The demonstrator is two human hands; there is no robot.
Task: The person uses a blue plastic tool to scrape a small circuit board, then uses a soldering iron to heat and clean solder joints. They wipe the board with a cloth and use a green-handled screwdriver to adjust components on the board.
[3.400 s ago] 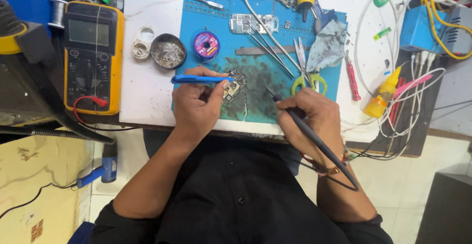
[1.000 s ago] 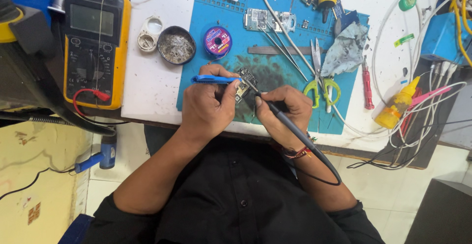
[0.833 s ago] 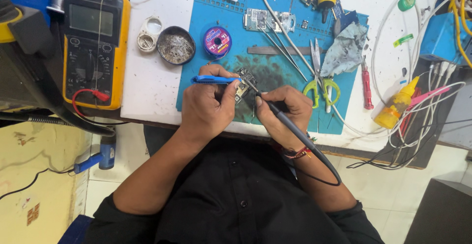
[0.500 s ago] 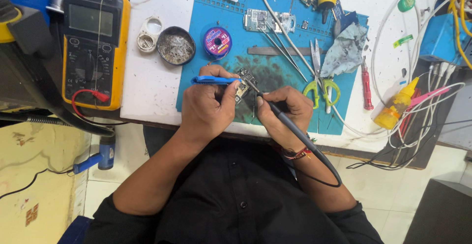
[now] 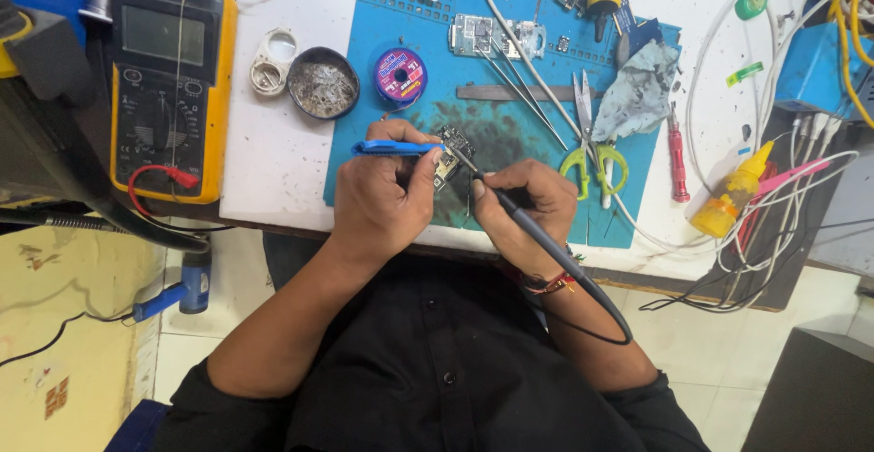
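My left hand (image 5: 382,192) grips a blue-handled tool (image 5: 393,148) held level, its tip against a small circuit board (image 5: 449,156) on the blue work mat (image 5: 510,129). A grey soldering iron (image 5: 537,233) is in my right hand (image 5: 523,211), slanted up-left with its tip on the same board. The iron's dark cable loops back past my right wrist. Both hands are close together over the stained middle of the mat, and my fingers hide part of the board.
A yellow multimeter (image 5: 168,79) lies at left with a red lead. Near it are a tin of metal wool (image 5: 322,82) and a purple solder spool (image 5: 400,74). Tweezers (image 5: 519,83), green-handled scissors (image 5: 587,138), a red screwdriver (image 5: 677,156) and a yellow squeeze bottle (image 5: 731,202) sit to the right.
Since the earliest frame my right hand has moved left and brought the soldering iron tip onto the board. Over the last second both hands stay nearly still.
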